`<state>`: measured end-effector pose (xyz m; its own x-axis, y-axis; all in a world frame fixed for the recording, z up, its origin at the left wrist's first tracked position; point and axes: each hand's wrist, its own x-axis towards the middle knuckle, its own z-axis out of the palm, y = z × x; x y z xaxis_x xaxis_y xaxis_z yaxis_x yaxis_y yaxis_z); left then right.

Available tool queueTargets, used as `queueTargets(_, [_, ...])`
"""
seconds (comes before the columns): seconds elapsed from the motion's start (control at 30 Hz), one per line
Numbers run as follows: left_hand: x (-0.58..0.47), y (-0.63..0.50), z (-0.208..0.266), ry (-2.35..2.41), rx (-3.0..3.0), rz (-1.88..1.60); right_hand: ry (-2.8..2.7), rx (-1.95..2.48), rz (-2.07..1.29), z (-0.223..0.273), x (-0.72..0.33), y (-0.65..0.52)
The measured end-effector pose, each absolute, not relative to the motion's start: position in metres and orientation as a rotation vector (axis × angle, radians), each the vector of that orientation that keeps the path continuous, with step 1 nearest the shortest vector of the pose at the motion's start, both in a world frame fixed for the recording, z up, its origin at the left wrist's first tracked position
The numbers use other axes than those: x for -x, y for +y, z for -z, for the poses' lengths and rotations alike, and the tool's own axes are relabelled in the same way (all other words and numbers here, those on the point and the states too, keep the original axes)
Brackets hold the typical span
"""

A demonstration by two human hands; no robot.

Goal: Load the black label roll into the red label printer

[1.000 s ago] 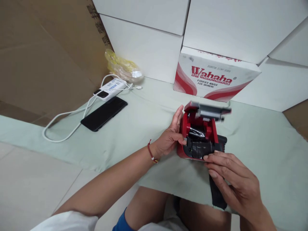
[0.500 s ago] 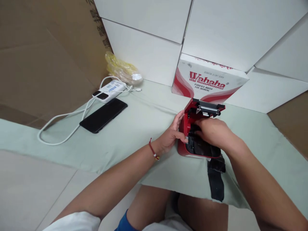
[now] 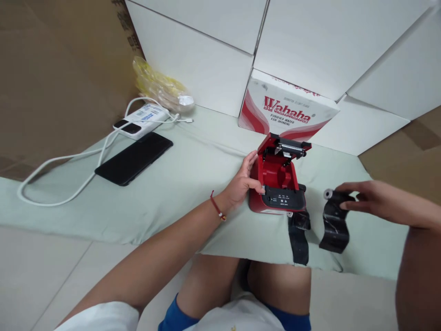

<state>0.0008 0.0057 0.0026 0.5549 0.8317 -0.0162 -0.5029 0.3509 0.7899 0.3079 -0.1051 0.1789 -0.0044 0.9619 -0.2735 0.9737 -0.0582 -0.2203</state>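
Note:
A small red label printer (image 3: 258, 202) stands on the cloth with its lid (image 3: 268, 142) raised and its red inner bay in view. My left hand (image 3: 241, 185) grips its left side, thumb at the front corner and fingers along the wall. Off to the right, my right hand (image 3: 374, 200) pinches a black ribbon roll (image 3: 335, 225) with a pale core; its loose wavy strip hangs toward the cloth. A second black ribbon roll (image 3: 299, 236) lies against the printer's front right, its tail stretched toward the table edge.
A black phone (image 3: 134, 158) and a white power bank (image 3: 144, 120) with a looped white cable (image 3: 37, 172) lie at left, before a crumpled yellowish bag (image 3: 161, 87). Behind the printer stands a Wahaha carton (image 3: 285, 108) against white boxes (image 3: 296, 41). The green cloth (image 3: 193, 184) ends near my knees.
My right hand has come out of the printer and moved right with a black ribbon roll. The bay, covered before, now shows. My left hand keeps its hold on the printer.

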Motion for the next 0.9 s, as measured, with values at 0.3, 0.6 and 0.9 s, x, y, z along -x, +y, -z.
queueTargets(0.3, [-0.004, 0.004, 0.005, 0.477, -0.823, -0.921, 1.978, -2.292, 0.397, -0.081, -0.323, -0.087])
queueTargets(0.6, [-0.004, 0.005, 0.007, 0.408, -0.836, -0.924, 2.242, -2.206, 0.409, -0.046, -0.293, -0.065])
queueTargets(0.9, [-0.003, 0.002, -0.001, 0.436, -0.809, -0.920, 2.171, -2.204, 0.465, -0.084, -0.297, -0.080])
